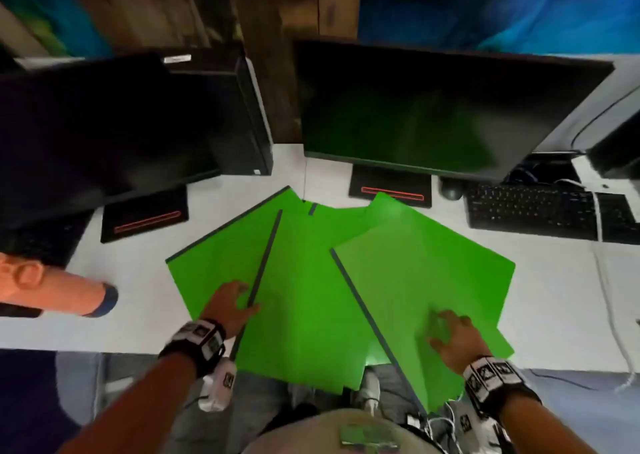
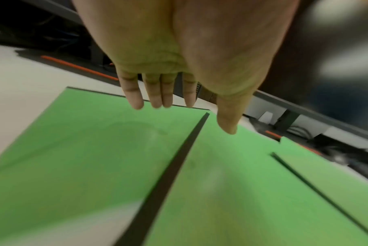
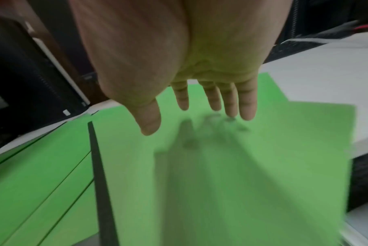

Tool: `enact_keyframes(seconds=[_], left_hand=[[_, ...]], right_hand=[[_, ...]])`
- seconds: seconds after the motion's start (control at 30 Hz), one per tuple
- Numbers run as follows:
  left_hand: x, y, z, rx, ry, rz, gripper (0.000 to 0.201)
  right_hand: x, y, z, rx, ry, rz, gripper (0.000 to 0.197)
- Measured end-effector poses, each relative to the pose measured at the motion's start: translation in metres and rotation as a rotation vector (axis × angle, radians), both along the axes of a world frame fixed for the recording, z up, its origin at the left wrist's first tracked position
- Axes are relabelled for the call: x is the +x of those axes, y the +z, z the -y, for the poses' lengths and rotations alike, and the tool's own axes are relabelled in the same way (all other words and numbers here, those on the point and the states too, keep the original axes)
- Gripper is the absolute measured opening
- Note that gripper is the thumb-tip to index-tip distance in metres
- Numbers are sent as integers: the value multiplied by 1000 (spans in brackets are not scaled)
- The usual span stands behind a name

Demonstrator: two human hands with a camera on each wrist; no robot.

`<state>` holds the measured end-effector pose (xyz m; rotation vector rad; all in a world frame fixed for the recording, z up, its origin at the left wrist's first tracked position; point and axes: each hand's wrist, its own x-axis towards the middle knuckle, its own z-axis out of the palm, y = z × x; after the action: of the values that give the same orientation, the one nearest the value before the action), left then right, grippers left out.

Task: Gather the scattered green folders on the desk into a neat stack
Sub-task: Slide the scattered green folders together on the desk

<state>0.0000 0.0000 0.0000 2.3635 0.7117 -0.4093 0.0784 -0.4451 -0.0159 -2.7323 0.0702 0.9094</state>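
Observation:
Several green folders with dark spines lie fanned and overlapping on the white desk point(image 1: 554, 297): a left folder point(image 1: 214, 256), a middle folder point(image 1: 304, 301) and a right folder point(image 1: 415, 273) on top. The near ends of the middle and right ones overhang the desk's front edge. My left hand point(image 1: 247, 297) hangs over the middle folder's dark spine point(image 2: 178, 166), fingers point(image 2: 155, 98) straight above the left folder point(image 2: 83, 141), holding nothing. My right hand point(image 1: 438, 329) is spread over the right folder point(image 3: 263, 158), fingers point(image 3: 214, 99) straight, their shadow just beneath.
Two dark monitors point(image 1: 433, 107) point(image 1: 104, 124) on black stands point(image 1: 389, 190) stand behind the folders, with a black tower point(image 1: 242, 114) between them. A keyboard point(image 1: 540, 211), mouse point(image 1: 452, 190) and white cable point(image 1: 606, 297) lie at right. Another person's arm point(image 1: 52, 290) rests at left.

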Motion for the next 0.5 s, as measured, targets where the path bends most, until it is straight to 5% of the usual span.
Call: enact_keyframes(seconds=[0.07,0.23,0.5], left_hand=[[38,3,-13,191,-39,-23,73],[108,-6,-34,304,-109,-326,126],[141,-32,-43,263,-133,-461,148]], right_hand=[[7,-3,-19,-42,-16,12,77],[3,-12,-74,-154,69,-12,95],[-9,-21,-114,-165,-71,-20,101]])
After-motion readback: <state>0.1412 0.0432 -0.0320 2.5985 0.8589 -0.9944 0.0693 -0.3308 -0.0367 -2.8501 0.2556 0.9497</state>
